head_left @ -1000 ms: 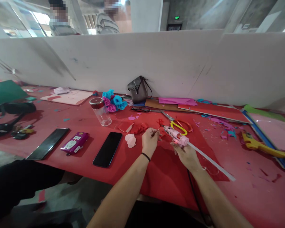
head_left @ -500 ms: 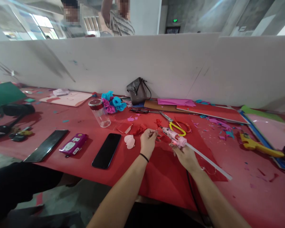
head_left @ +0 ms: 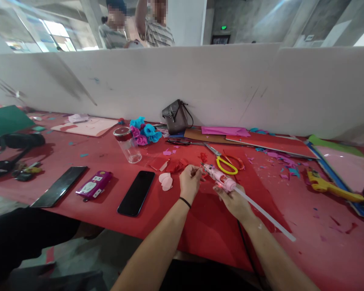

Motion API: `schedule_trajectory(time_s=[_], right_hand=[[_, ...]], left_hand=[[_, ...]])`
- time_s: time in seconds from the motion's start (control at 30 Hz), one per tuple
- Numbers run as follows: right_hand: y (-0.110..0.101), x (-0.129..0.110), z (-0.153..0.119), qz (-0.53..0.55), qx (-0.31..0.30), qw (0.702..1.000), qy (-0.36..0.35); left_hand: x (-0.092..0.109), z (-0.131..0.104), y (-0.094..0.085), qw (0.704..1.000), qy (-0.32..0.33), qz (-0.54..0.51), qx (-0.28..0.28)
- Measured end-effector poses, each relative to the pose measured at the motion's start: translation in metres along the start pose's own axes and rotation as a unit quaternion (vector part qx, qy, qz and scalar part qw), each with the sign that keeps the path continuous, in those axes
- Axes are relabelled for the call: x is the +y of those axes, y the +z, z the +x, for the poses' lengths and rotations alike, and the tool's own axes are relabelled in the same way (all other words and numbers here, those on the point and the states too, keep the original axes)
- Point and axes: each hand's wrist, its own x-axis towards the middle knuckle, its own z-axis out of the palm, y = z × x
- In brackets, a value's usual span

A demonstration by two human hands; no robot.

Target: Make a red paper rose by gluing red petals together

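Note:
My right hand [head_left: 235, 203] is wrapped round a pink glue gun [head_left: 221, 178], with a long whitish glue stick [head_left: 267, 213] out of its rear. The gun's nozzle points left, close to the fingertips of my left hand [head_left: 189, 180]. Those fingers are pinched together, and what they hold is too small to make out. Bits of red crepe paper [head_left: 179, 165] lie just beyond my left hand, and a small red scrap [head_left: 203, 156] is near the nozzle. Pale pink paper petals [head_left: 166, 181] rest left of my left wrist. Yellow-handled scissors [head_left: 226, 165] lie behind the gun.
On the red table are a black phone [head_left: 136, 193], a purple pouch [head_left: 94, 186], a clear jar [head_left: 130, 149], blue and pink paper flowers [head_left: 148, 132], a dark bag [head_left: 176, 117] and a yellow glue gun [head_left: 330, 186]. A power cord [head_left: 244, 238] hangs below my right hand.
The glue gun and my right hand have shifted slightly left, bringing the nozzle nearer my left fingertips. My left hand has barely moved. A person in the background has moved right.

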Motion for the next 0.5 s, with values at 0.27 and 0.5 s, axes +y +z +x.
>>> schedule_trajectory(time_s=[0.27, 0.5], right_hand=[[-0.001, 0.0024, 0.0018, -0.011, 0.02, 1.0, 0.005], [-0.0016, 0.0065, 0.0012, -0.036, 0.019, 0.999, 0.012]], left_hand=[[0.0029, -0.0004, -0.0001, 1.0, 0.003, 0.018, -0.004], [0.0014, 0.0001, -0.0013, 1.0, -0.001, 0.003, -0.011]])
